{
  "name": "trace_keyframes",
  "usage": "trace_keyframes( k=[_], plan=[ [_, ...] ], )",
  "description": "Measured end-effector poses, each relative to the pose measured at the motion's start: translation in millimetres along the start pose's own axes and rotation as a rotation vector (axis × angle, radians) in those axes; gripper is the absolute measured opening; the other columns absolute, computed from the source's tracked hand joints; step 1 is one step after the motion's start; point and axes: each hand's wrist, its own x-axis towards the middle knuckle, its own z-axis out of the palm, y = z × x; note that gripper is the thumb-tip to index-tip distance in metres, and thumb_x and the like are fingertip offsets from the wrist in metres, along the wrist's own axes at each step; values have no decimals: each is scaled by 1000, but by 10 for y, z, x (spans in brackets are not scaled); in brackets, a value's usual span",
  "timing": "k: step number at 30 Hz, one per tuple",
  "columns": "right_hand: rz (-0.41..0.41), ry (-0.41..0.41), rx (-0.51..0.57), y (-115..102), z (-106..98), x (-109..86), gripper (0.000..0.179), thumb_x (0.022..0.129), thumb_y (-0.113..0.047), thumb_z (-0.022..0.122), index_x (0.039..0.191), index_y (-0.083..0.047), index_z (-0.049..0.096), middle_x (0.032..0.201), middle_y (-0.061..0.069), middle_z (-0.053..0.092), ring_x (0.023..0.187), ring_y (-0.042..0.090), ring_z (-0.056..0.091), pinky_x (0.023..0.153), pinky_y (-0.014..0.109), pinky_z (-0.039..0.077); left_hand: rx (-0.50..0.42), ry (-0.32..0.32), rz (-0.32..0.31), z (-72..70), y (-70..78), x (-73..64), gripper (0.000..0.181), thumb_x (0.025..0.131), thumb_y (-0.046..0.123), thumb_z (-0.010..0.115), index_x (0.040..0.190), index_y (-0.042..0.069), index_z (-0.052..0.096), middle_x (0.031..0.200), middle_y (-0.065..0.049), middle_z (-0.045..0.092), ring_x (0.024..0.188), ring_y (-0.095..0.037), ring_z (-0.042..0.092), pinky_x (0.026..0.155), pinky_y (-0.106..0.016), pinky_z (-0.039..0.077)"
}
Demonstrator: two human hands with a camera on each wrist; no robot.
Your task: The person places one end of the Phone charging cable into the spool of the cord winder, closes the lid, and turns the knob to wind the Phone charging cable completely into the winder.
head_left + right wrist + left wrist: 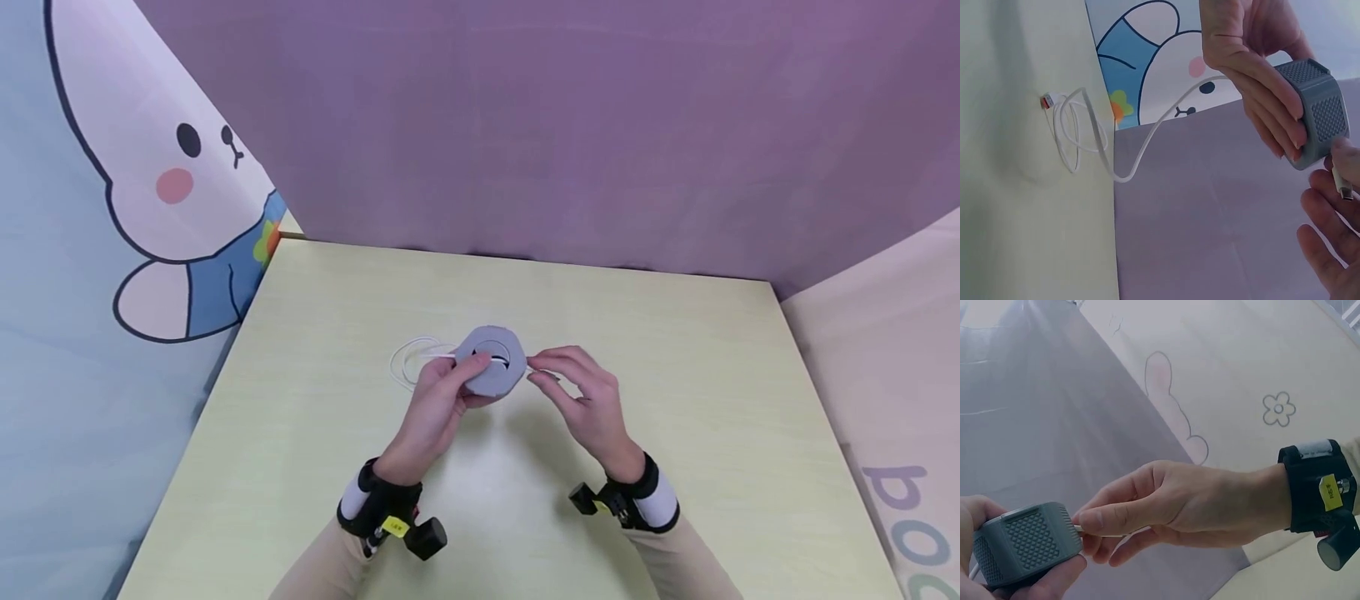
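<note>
My left hand [431, 410] grips a grey eight-sided cable winder [497, 385] above the table, its thumb lying over the round opening in the front. Textured side panels of the winder show in both wrist views. A white USB cable [1149, 139] passes through it and trails off to the left. On the right side, my right hand [588, 398] pinches the cable's short end between thumb and fingers, close to the winder. The small metal-tipped plug [1342, 185] of that end sticks out past the right thumb in the right wrist view.
The cable's loose loops lie on the pale table [315, 417], with the other plug [1047, 100] at their end. A purple curtain [525, 125] hangs behind the table. Printed cloths [60, 400] stand at the left and right sides.
</note>
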Motion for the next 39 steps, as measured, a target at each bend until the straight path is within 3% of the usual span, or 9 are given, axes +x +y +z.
trace_keyframes(
  k=[6, 17, 22, 27, 34, 39],
  plan=[
    [-45, 63, -10, -57, 20, 59, 28, 100, -24, 70, 97, 3, 77, 89, 12, 73, 82, 23, 69, 85, 17, 56, 21, 6, 4, 43, 87, -55, 46, 102, 7, 57, 138, -19, 46, 129, -27, 63, 96, -14, 73, 86, -32, 61],
    [-61, 118, -50, -92, 35, 78, 20, 99, -17, 70, 93, 1, 77, 84, 11, 72, 77, 22, 66, 80, 17, 55, 17, 8, 28, 60, 105, -82, 42, 102, 7, 57, 134, -18, 51, 123, -19, 66, 97, -13, 73, 85, -31, 62],
    [-49, 132, -73, -92, 20, 61, 10, 93, -8, 72, 92, 0, 77, 83, 10, 72, 76, 22, 65, 79, 17, 54, 23, 15, 19, 57, 100, -72, 43, 102, 8, 56, 138, -16, 49, 132, -24, 62, 101, -15, 73, 87, -33, 61],
    [-44, 132, -100, -90, -7, 53, 11, 92, -9, 71, 92, 0, 77, 84, 11, 72, 76, 23, 65, 79, 17, 54, 26, 16, 21, 59, 104, -75, 44, 103, 8, 56, 140, -15, 48, 135, -26, 59, 104, -16, 72, 88, -34, 61],
    [-42, 133, -121, -105, -33, 65, 9, 89, -5, 70, 91, 0, 77, 83, 11, 72, 75, 23, 65, 79, 16, 54, 6, 32, 22, 49, 130, -83, 44, 102, 7, 56, 140, -15, 48, 136, -24, 60, 103, -16, 72, 87, -33, 61],
    [-3, 161, -118, -57, -148, 32, 11, 88, -3, 69, 90, 5, 76, 83, 15, 72, 78, 17, 66, 79, 14, 54, -85, 91, 51, -73, 220, -75, 47, 103, 8, 53, 145, -12, 44, 133, -19, 61, 102, -17, 72, 86, -33, 62]
  ],
)
